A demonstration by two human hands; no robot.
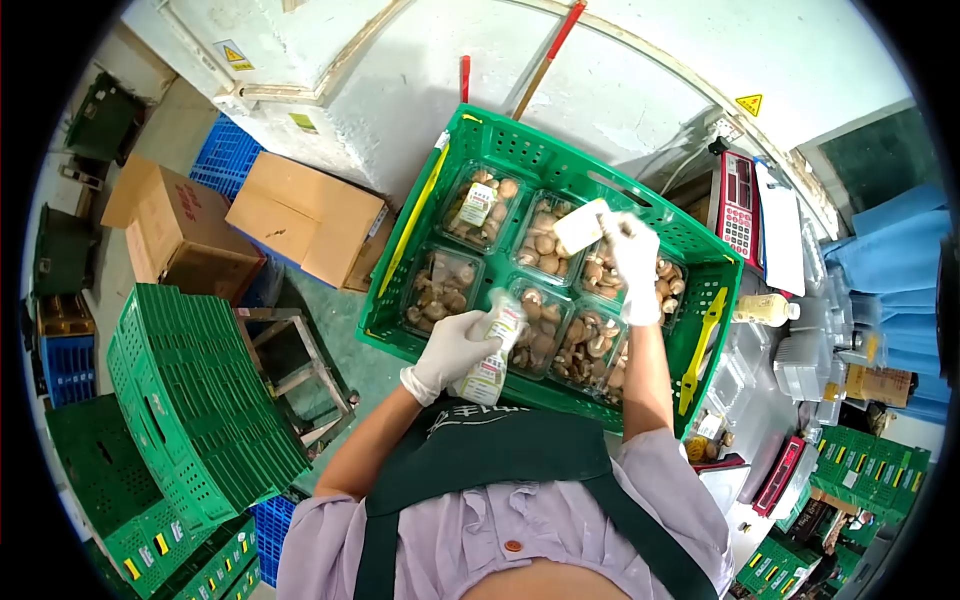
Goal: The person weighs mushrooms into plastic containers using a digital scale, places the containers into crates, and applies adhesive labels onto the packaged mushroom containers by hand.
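Observation:
A green crate (pixel 545 150) holds several clear plastic boxes of brown mushrooms (pixel 590 350). One box (pixel 478 208) at the crate's upper left bears a white and green label. My left hand (pixel 455 352), in a white glove, is closed around a roll of printed labels (pixel 492 360) over the crate's near edge. My right hand (pixel 632 255), gloved too, pinches a pale label (pixel 580 227) above the boxes at the crate's right half. Its fingers are slightly blurred.
Stacked green crates (pixel 190 390) and cardboard boxes (pixel 300 215) stand on the left. At the right are a red scale (pixel 738 205), a bottle (pixel 765 310) and clear empty containers (pixel 800 365). A white wall (pixel 400 110) rises behind the crate.

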